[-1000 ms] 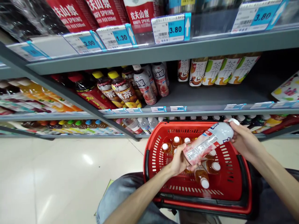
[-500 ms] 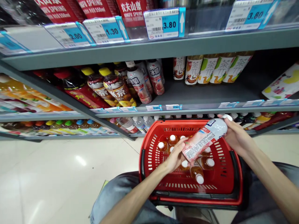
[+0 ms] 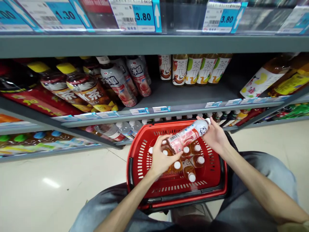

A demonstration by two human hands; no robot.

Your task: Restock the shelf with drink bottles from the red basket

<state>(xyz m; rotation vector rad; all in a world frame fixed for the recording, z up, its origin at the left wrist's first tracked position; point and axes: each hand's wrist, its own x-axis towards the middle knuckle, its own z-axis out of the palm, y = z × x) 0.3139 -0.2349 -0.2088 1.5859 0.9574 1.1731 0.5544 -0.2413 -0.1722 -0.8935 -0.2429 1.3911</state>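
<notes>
Grasping peach btl (image 3: pixel 189 135) btwn L hand (image 3: pixel 163 159) at base and R hand (image 3: pixel 214 133) at neck end, slanted. Below both hands: red basket (image 3: pixel 210 180) w/ white-capped btls (image 3: pixel 187 169). Could slip if pinched too loosely at base, prob. knocking those beneath.

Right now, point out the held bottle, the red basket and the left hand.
Held bottle (image 3: pixel 187 136): head view, on its pink label.
Red basket (image 3: pixel 137 141): head view, on its rim at the picture's left.
Left hand (image 3: pixel 161 159): head view, on its back.
</notes>
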